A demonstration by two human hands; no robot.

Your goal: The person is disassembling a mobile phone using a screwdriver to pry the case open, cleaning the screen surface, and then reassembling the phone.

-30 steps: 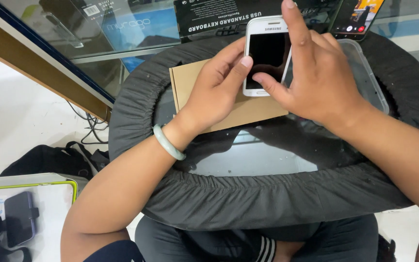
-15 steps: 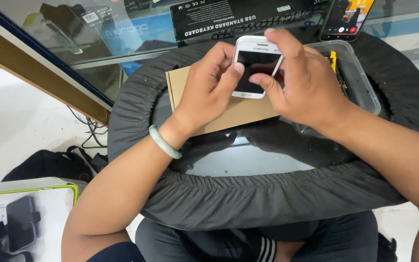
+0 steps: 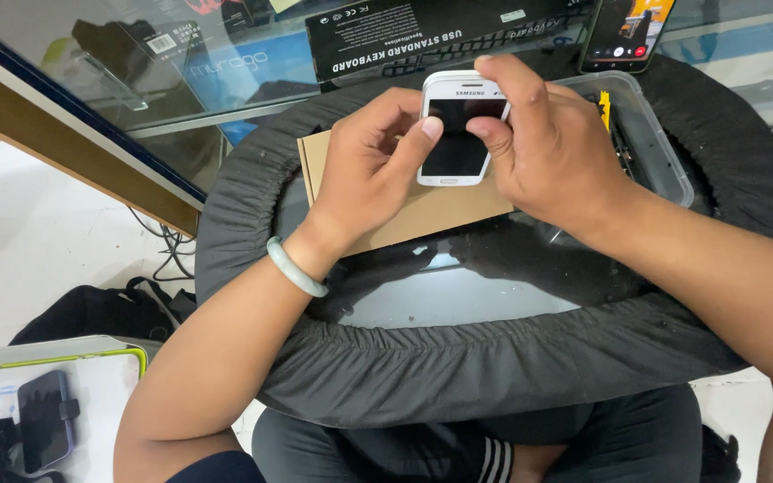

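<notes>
A small white smartphone (image 3: 454, 143) with a dark screen is held up over a brown cardboard box (image 3: 422, 210). My left hand (image 3: 367, 174) grips its left side, thumb resting on the screen. My right hand (image 3: 547, 152) grips the right side and top edge, index finger curled over the top. The box lies on a round stool top with a black fabric rim (image 3: 458, 376). A pale green bangle (image 3: 295, 268) circles my left wrist.
A clear plastic tub (image 3: 664, 161) sits at the right behind my right hand. A long black keyboard box (image 3: 422, 36) and a lit phone (image 3: 626, 31) lie on the glass counter beyond. A white case (image 3: 38, 402) with a dark phone stands at the lower left.
The white phone and both hands have come down toward the cardboard box. My left thumb has shifted onto the screen.
</notes>
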